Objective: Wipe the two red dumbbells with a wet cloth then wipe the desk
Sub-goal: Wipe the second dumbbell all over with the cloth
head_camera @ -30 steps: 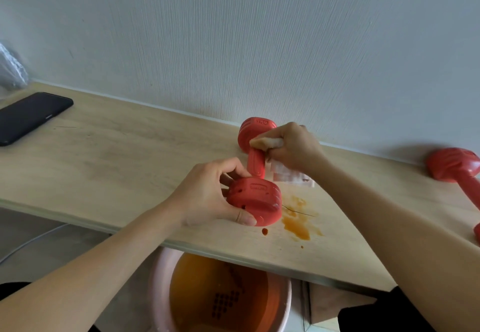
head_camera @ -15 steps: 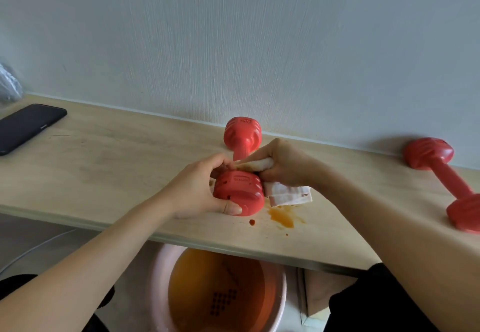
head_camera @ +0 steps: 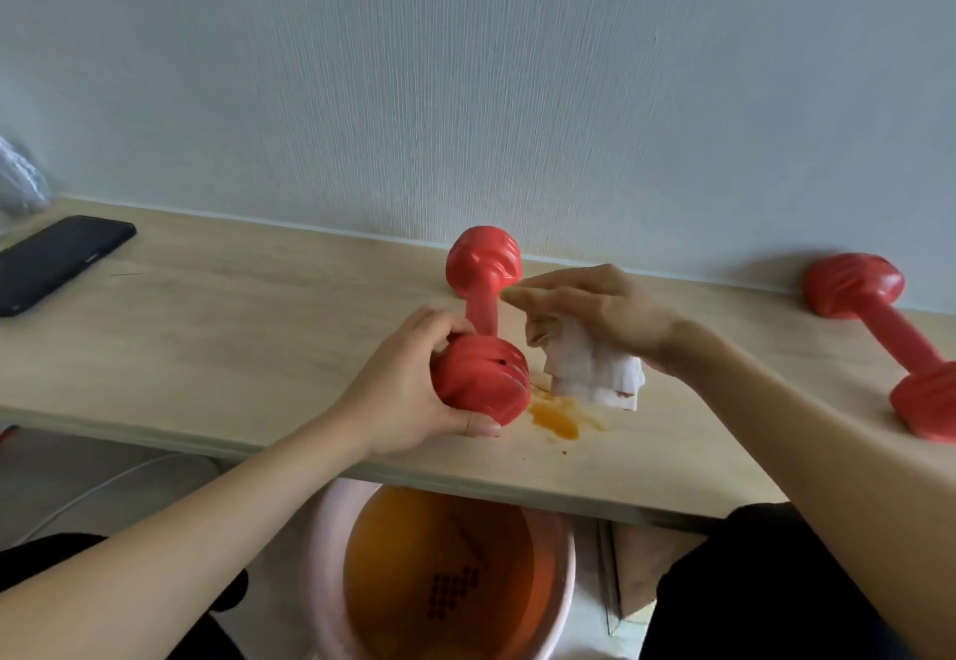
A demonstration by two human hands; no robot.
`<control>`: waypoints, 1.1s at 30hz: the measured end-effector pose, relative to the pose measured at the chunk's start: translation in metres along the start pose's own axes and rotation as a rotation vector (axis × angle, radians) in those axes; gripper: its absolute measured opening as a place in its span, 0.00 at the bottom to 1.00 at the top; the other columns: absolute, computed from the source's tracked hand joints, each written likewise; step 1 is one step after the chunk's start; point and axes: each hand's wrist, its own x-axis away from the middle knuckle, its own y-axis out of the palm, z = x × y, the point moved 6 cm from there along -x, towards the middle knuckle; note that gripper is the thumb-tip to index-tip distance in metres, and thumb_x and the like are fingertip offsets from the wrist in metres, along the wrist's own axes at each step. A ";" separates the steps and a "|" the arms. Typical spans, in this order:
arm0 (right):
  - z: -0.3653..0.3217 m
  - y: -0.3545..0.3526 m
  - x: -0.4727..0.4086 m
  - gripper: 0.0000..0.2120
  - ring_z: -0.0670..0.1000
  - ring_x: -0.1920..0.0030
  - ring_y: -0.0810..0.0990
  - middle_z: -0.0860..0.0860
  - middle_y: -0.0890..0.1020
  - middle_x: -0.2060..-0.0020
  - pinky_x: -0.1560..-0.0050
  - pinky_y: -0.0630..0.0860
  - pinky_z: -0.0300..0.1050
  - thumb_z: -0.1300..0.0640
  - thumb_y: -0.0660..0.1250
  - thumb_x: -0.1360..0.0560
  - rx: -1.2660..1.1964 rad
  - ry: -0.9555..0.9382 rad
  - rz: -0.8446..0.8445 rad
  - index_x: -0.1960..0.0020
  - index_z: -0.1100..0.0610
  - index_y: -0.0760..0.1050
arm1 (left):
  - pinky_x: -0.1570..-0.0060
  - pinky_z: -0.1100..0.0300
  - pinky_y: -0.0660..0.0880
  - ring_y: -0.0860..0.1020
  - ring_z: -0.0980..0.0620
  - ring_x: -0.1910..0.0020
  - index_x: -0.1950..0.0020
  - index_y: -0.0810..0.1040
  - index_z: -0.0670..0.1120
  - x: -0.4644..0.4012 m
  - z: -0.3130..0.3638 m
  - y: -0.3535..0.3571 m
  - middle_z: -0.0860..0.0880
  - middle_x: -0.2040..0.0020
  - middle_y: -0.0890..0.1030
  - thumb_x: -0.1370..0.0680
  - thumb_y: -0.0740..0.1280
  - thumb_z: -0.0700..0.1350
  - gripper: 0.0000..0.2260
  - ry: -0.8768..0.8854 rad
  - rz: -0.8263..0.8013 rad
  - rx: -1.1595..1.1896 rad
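- My left hand [head_camera: 414, 390] grips the near head of a glossy red plastic dumbbell [head_camera: 483, 328]: fingers curled over the top of that head, thumb pressed along its underside.
- That dumbbell lies pointing away from me across the pale wood-grain desk [head_camera: 233, 328], its far head close to the grey-white textured wall [head_camera: 465, 64] and its near head by the front edge.
- My right hand [head_camera: 595, 313] hovers just to the right of the dumbbell's bar, apart from it. The forefinger and middle finger stretch out towards the bar, while the thumb and lower fingers pinch a folded white wet cloth [head_camera: 589, 370].
- The cloth hangs below my palm; I cannot tell whether its lower corner touches the desk.
- An orange puddle [head_camera: 556, 416] sits on the desk just under the cloth and beside the near dumbbell head, with a few small drops in front of it.
- A second red plastic dumbbell [head_camera: 890, 339] lies on the desk well to the right, at an angle, one head near the wall.
- A black smartphone [head_camera: 57, 261] lies flat at the far left of the desk.
- Under the desk edge, between my knees, stands a pale pink round basin [head_camera: 331, 571] holding orange water.
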 end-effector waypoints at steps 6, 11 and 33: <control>-0.011 0.037 -0.017 0.12 0.44 0.47 0.76 0.44 0.77 0.51 0.40 0.71 0.43 0.54 0.63 0.23 0.640 -0.148 -0.151 0.42 0.45 0.78 | 0.51 0.66 0.76 0.78 0.61 0.50 0.50 0.73 0.63 0.009 -0.012 -0.012 0.60 0.49 0.78 0.50 0.83 0.52 0.33 -0.043 0.025 0.109; -0.015 0.035 -0.051 0.14 0.52 0.49 0.76 0.45 0.72 0.50 0.51 0.73 0.50 0.51 0.57 0.22 0.909 -0.096 0.064 0.41 0.38 0.76 | 0.55 0.63 0.78 0.79 0.59 0.55 0.52 0.76 0.60 0.012 -0.015 -0.018 0.59 0.55 0.80 0.49 0.83 0.50 0.29 -0.029 0.021 0.143; -0.008 0.034 -0.055 0.11 0.45 0.58 0.78 0.36 0.73 0.66 0.47 0.77 0.50 0.59 0.68 0.25 0.560 -0.107 0.100 0.44 0.50 0.81 | 0.57 0.60 0.79 0.81 0.55 0.58 0.54 0.75 0.59 0.009 -0.029 -0.020 0.62 0.57 0.79 0.51 0.82 0.56 0.28 -0.023 -0.035 0.243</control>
